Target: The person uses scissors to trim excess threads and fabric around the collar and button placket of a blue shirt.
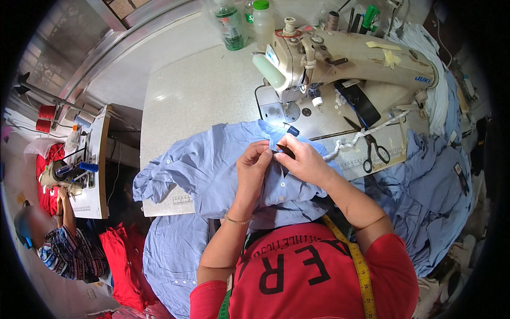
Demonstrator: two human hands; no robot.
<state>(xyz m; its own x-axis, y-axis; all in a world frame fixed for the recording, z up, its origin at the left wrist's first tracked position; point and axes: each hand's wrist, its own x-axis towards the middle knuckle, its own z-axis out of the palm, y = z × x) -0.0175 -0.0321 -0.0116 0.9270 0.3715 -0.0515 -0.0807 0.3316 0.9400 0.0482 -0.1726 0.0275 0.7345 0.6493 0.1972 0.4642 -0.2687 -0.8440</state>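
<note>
A light blue button-up shirt lies across the front of the sewing table, its collar toward the sewing machine. My left hand is closed, pinching the shirt's front edge just below the collar. Close against it, my right hand is closed around a small dark pointed tool, whose exact kind is partly hidden by my fingers. The tool's tip is at the pinched cloth. White buttons show on the shirt front below my hands, and a dark label sits inside the collar.
Behind the shirt stands a sewing machine. Black-handled scissors lie right of my hands, beside loose white buttons. Bottles stand at the back. More blue garments are heaped at right. At far left another person works at a second machine.
</note>
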